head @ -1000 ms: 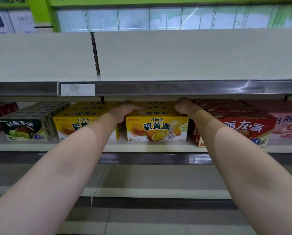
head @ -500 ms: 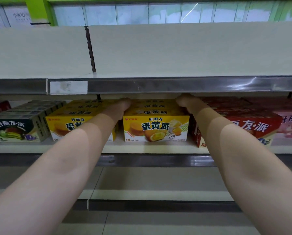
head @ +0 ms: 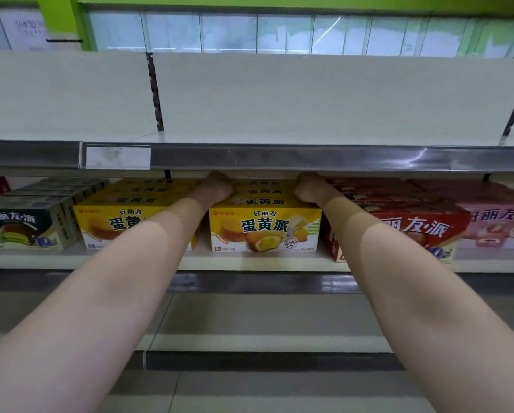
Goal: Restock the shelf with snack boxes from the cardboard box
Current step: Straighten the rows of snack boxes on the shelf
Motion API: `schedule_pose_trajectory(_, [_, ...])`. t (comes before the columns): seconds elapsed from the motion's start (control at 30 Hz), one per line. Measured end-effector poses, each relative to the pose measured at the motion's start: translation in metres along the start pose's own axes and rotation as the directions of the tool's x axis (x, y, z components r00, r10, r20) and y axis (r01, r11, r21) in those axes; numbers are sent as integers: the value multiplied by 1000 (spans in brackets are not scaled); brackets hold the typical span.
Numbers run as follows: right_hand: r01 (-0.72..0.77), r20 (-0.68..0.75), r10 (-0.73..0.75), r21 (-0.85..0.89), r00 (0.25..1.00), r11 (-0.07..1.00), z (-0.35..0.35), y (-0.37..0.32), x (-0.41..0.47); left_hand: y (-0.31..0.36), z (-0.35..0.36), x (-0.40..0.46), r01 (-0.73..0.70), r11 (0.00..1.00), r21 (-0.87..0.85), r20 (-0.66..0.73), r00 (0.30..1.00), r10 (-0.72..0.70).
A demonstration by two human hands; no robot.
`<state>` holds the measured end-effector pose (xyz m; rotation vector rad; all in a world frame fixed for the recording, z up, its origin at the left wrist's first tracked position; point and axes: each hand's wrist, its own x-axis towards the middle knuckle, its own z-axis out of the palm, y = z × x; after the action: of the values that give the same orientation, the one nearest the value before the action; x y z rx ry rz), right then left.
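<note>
- Both arms reach from the bottom of the frame up to the middle shelf (head: 249,262), which runs across the centre.
- The left hand (head: 217,189) sits at the left side of the middle row of yellow snack boxes (head: 264,228), far back under the shelf above.
- The right hand (head: 308,187) sits at the right side of the same row, next to the red boxes (head: 410,228).
- The two hands look like they are pressing a box between them, deep in the row. The fingers are hidden by the metal strip (head: 279,158) of the upper shelf, so I cannot tell if they are curled or flat.
- A second row of yellow boxes (head: 118,225) stands just left of the first one, behind the left arm.
- Dark boxes (head: 20,228) stand at the far left and pink boxes (head: 500,222) at the far right.
- The middle shelf looks quite full, with boxes lined up one behind the other.
- The upper shelf (head: 309,108) in the top half of the frame has no boxes on it that I can see. The shelf low in the frame shows none either.
- The cardboard box is not in the picture, so I cannot tell how many snack boxes are left in it.
- My guess is that one row is nearly done and lots of shelf space still waits.
</note>
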<state>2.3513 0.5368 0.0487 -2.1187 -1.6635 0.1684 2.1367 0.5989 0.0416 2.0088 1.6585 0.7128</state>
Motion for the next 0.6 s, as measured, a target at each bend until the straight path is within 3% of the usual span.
schedule_pose_trajectory(0.13, [63, -8, -63, -11, 998, 998, -5, -8, -20, 4, 3, -15, -185, 957, 225, -46, 979, 200])
schedule_pose_trajectory(0.2, [76, -30, -75, 2, 997, 997, -7, -7, -31, 10, 4, -24, -278, 932, 232, -33, 955, 293])
schedule_pose_trajectory(0.43, [42, -116, -38, 33, 992, 999, -26, 11, -79, 63, 25, -59, -500, 861, 94, 112, 865, 490])
schedule_pose_trajectory(0.6, [-45, -225, 43, -2, 973, 999, -43, 53, -118, 96, 56, -87, -573, 812, -111, 95, 807, 583])
